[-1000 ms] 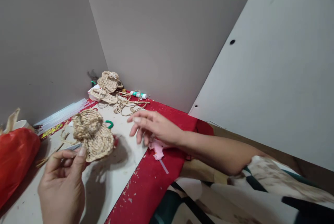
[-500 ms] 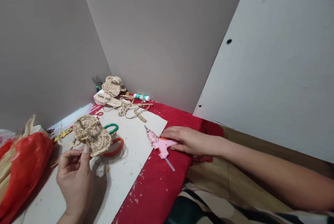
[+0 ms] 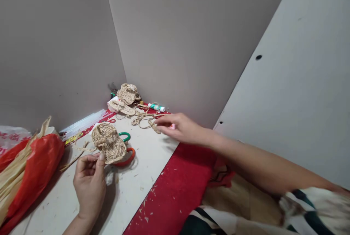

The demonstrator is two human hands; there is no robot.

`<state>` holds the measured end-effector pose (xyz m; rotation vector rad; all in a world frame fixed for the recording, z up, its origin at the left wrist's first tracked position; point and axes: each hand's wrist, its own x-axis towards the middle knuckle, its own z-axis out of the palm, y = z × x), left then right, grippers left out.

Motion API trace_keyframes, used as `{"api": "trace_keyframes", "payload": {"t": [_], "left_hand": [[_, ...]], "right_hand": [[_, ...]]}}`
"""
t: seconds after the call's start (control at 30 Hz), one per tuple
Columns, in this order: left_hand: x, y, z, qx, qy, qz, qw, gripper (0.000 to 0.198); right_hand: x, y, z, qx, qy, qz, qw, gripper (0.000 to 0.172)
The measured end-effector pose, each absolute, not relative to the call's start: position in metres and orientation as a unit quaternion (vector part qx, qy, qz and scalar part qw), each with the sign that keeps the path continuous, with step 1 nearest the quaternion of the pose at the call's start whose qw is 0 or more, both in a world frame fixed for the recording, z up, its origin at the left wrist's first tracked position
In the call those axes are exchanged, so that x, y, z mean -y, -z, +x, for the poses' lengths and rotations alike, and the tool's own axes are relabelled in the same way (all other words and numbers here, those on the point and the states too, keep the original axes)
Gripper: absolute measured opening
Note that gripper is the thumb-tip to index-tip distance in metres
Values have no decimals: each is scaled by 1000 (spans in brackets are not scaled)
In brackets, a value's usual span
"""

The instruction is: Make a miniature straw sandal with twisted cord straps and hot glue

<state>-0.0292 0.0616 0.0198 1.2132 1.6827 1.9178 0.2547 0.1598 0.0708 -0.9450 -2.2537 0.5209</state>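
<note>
My left hand [image 3: 90, 180] pinches the lower edge of a coiled, braided straw sole [image 3: 109, 143], shaped like a small slipper, and holds it up above the white board. Loose strands trail from its left side. My right hand [image 3: 180, 127] reaches over the board's far right corner, thumb and fingers apart around a short braided straw piece [image 3: 155, 127]; whether they touch it I cannot tell. A small pink bit [image 3: 172, 126], likely the glue gun, shows beneath that hand, the rest hidden. Scissors with a green [image 3: 125, 136] and an orange handle [image 3: 128, 157] are partly behind the sole.
More braided straw pieces [image 3: 127, 94] and cord [image 3: 140, 119] lie in the far corner beside a glue stick [image 3: 156, 107]. Clear glue sticks [image 3: 87, 122] line the left wall. A red bag of husks [image 3: 46, 154] sits left. Scraps litter the red cloth [image 3: 175, 184].
My right hand has left the pink glue gun's former spot on the red cloth and moved forward to the short braided piece. The gun is now mostly out of sight. My left hand keeps the sole.
</note>
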Motion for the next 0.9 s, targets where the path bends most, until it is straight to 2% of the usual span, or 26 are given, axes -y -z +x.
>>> {"api": "trace_keyframes", "payload": {"t": [0.1, 0.17, 0.23, 0.33, 0.4, 0.5, 0.6, 0.8, 0.9], "left_hand": [[-61, -18, -27, -584, -668, 433, 157, 23], [-61, -16, -26, -577, -671, 439, 157, 24], [-60, -14, -25, -570, -675, 440, 160, 25], [-61, -13, -23, -568, -678, 428, 185, 27], [-62, -12, -22, -569, -677, 409, 222, 31], [-65, -13, -22, -574, -665, 378, 293, 37], [-66, -15, -21, -541, -669, 324, 393, 35], [-67, -14, -9, -475, -629, 279, 548, 31], [-67, -11, -2, -496, -588, 274, 577, 40]], "right_hand": [[-148, -72, 201, 843, -292, -327, 313, 36], [-146, -66, 172, 843, -325, -323, 281, 30], [-148, -56, 153, 827, -371, -304, 295, 23], [-150, -40, 141, 797, -421, -288, 325, 32], [-152, -30, 141, 782, -449, -286, 323, 34], [-154, -18, 143, 719, -555, -277, 313, 38], [-158, -14, 145, 645, -639, -273, 317, 43], [-156, -15, 152, 648, -630, -267, 334, 39], [-151, -16, 154, 708, -566, -253, 337, 33]]}}
